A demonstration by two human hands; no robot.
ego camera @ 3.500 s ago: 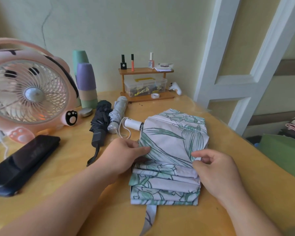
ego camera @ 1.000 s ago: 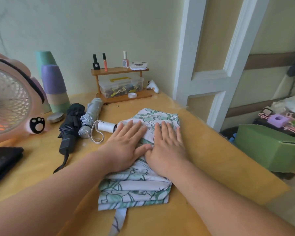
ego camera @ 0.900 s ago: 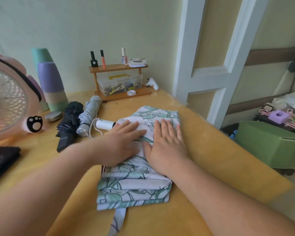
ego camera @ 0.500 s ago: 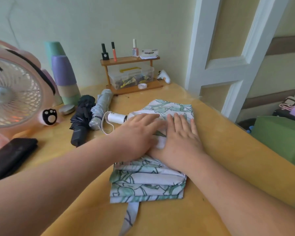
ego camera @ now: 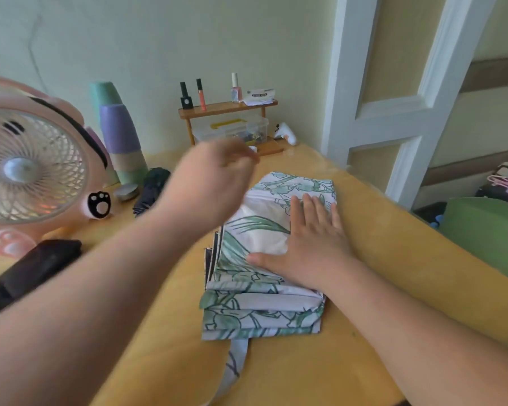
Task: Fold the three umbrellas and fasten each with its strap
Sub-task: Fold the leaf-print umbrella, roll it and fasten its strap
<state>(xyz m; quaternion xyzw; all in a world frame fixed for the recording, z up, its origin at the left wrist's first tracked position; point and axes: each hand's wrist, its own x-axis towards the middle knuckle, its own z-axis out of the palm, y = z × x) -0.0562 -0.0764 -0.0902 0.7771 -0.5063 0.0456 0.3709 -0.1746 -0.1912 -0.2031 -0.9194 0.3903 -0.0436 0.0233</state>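
A white umbrella with green leaf print [ego camera: 261, 306] lies flattened in pleats on the yellow table [ego camera: 320, 376]. Its strap [ego camera: 232, 367] trails off toward the near edge. My right hand [ego camera: 308, 244] presses flat on the fabric with straight fingers. My left hand [ego camera: 214, 177] is raised above the table to the left of the umbrella, blurred, fingers loose and holding nothing. A folded black umbrella [ego camera: 151, 189] shows partly behind my left forearm. The grey umbrella and the white handle are hidden by that arm.
A pink fan [ego camera: 33, 171] stands at the left with a black case [ego camera: 33, 268] in front of it. Stacked cups [ego camera: 119, 136] and a wooden shelf with bottles [ego camera: 226, 106] sit by the wall. A green box [ego camera: 484, 230] lies beyond the table's right edge.
My left hand has lifted off the leaf-print umbrella and swung up and left. My right hand stays pressed flat on the fabric.
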